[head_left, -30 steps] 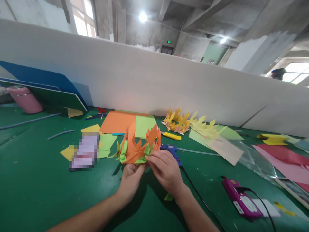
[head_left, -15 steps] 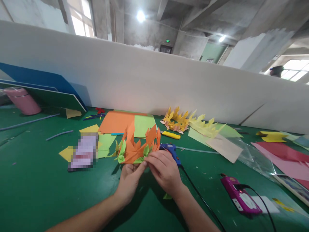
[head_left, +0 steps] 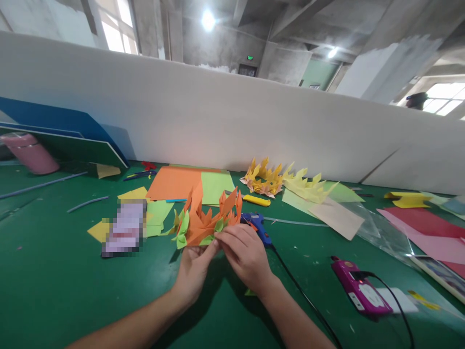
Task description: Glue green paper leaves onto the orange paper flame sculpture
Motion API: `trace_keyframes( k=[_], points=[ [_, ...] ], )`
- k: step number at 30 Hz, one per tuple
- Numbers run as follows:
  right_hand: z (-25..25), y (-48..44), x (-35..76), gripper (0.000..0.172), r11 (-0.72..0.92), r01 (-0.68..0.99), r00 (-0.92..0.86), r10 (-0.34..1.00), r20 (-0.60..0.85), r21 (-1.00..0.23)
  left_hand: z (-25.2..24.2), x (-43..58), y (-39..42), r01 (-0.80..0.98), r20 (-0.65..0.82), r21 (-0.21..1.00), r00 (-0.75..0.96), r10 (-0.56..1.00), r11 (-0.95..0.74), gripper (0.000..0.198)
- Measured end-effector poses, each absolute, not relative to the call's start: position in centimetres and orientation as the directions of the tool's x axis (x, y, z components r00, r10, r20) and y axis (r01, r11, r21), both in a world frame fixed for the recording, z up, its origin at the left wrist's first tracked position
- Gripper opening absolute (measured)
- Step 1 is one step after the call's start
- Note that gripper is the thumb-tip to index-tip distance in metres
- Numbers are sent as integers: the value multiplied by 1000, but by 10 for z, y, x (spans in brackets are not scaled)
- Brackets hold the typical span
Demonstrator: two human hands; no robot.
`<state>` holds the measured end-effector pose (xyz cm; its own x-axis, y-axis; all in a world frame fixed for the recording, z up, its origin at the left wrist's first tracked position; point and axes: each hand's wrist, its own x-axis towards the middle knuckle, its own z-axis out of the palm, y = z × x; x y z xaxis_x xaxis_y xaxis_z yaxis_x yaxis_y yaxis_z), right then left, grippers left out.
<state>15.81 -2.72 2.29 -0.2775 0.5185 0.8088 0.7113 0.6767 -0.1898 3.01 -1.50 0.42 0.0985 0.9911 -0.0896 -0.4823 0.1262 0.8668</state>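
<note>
An orange and light-green folded paper crown (head_left: 203, 220) with pointed spikes is held up just above the green table (head_left: 54, 286). My left hand (head_left: 194, 271) grips it from below, fingers closed on its lower edge. Pinching the same edge from the right is my right hand (head_left: 245, 254), its fingers curled on a green fold. Just behind my right hand lies a blue glue gun (head_left: 258, 225), its black cord running toward me.
Orange and green paper sheets (head_left: 189, 184) lie behind the crown. A yellow paper crown (head_left: 265, 180), a yellow utility knife (head_left: 257, 200), a magenta device (head_left: 359, 291) with a cable, pink sheets (head_left: 425, 232) and a pink cup (head_left: 31, 152) are around. A white partition (head_left: 232, 121) closes the back.
The crown has tilted a little and my hands have shifted slightly left on its lower edge. The view has drifted a bit; nothing else moved.
</note>
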Motion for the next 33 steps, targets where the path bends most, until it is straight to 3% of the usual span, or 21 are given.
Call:
trace_keyframes(
  k=[5,11,14,16,18,19,21,23,24,27,29,33],
  points=[
    [20,-26,158,20,673,717,-282,521,805,-184,5,31,-15,-447,7,892,156,988,64,14],
    [21,-25,158,23,666,722,-294,540,789,-187,12,30,-14,-461,-72,873,200,977,159,20],
    [26,-27,161,19,670,681,-218,571,791,-296,17,30,-11,-530,-109,824,201,973,202,20],
    [29,-28,164,10,614,641,-25,618,786,-461,19,31,-9,-568,-121,797,181,976,204,21],
    [30,-28,169,26,501,536,128,748,652,-679,20,30,-7,-591,-125,781,170,977,203,25],
    [30,-27,172,38,414,458,117,849,515,-787,21,30,-6,-599,-122,776,164,979,198,26],
    [27,-25,174,55,179,316,-109,982,152,-932,21,29,-5,-608,-117,773,143,983,181,24],
    [23,-23,171,58,-32,232,-340,934,-112,-972,22,28,-4,-613,-109,775,111,988,155,21],
    [20,-23,168,55,-103,172,-386,908,-163,-980,23,28,-5,-611,-103,778,104,989,145,21],
    [15,-22,151,49,-169,-178,-309,945,-108,-969,25,28,-8,-586,-84,797,137,987,149,21],
    [13,-22,139,50,-139,-429,-206,977,-53,-892,26,29,-10,-575,-76,804,150,986,149,22],
    [9,-22,126,36,-70,-679,-65,997,-35,-731,25,33,-15,-580,-116,799,114,987,161,22]
  ],
)
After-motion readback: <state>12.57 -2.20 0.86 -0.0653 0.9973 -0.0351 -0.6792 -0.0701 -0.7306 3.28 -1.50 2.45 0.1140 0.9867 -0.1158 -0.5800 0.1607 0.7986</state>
